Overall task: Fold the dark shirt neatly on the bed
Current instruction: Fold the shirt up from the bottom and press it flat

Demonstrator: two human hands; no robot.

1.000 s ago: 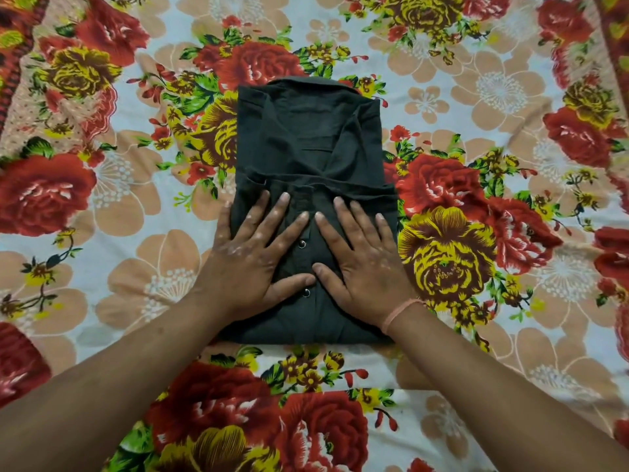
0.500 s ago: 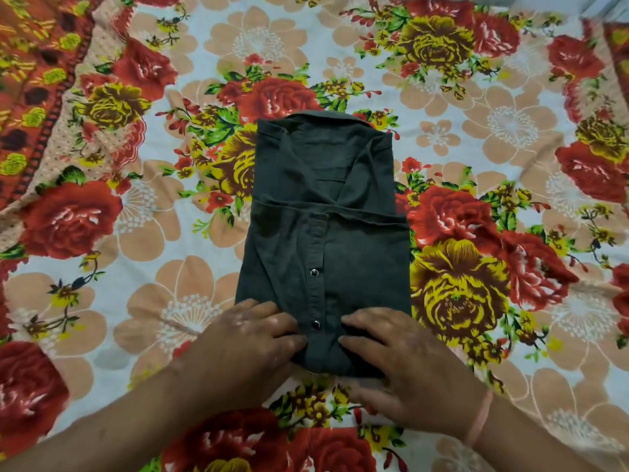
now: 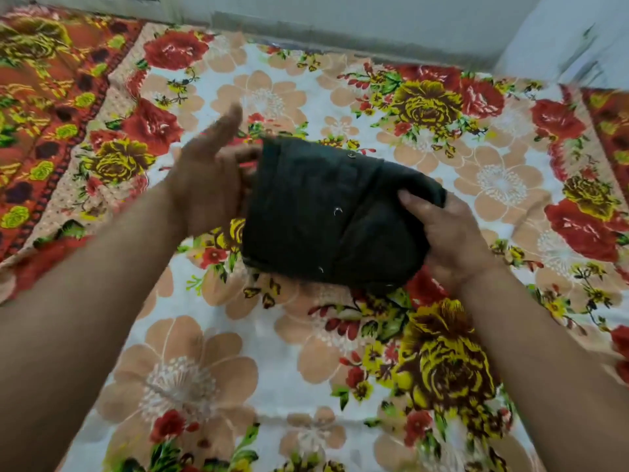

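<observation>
The dark shirt (image 3: pixel 326 216) is a compact folded bundle with small metal snaps showing, lifted off the bed between both hands. My left hand (image 3: pixel 211 178) holds its left end, thumb raised, fingers hidden behind the cloth. My right hand (image 3: pixel 442 229) grips the right end, thumb on top and fingers underneath. The bundle tilts, its right side nearer to me and lower.
The bed (image 3: pixel 238 352) is covered by a floral sheet with red, yellow and peach flowers. An orange patterned border (image 3: pixel 44 124) runs along the left. A pale wall (image 3: pixel 340 25) stands behind the far edge of the bed.
The shirt lay flat with both hands pressing on it, then at its near edge. Now it is folded smaller and lifted off the bed, held at both ends.
</observation>
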